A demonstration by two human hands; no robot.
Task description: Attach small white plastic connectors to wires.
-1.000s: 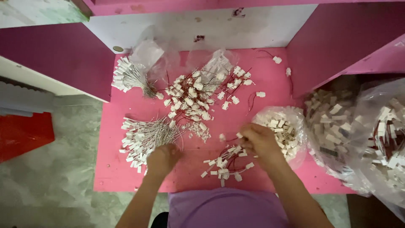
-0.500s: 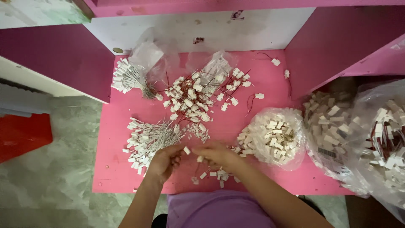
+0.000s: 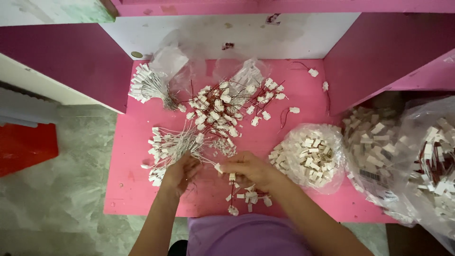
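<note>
At the near edge of a pink table [image 3: 142, 189], a person's right hand [image 3: 249, 169] pinches a small white connector [image 3: 218, 167], held just beside the left hand [image 3: 180, 171], whose fingers curl around thin wires. Loose connectors [image 3: 249, 196] lie under the right wrist. Beyond, a white-wired bundle [image 3: 166, 147], a red-wired pile [image 3: 227, 106] and a bag [image 3: 310, 156] of white pieces.

Between the fingers [image 3: 222, 167]: small white plastic connector [image 3: 218, 167], smooth, on thin wire. Beneath: matt pink painted counter [image 3: 303, 76], scuffed. Just right: clear glossy plastic bag [image 3: 310, 156], crinkled. Far left: mottled grey stone-like floor [image 3: 57, 199].
</note>
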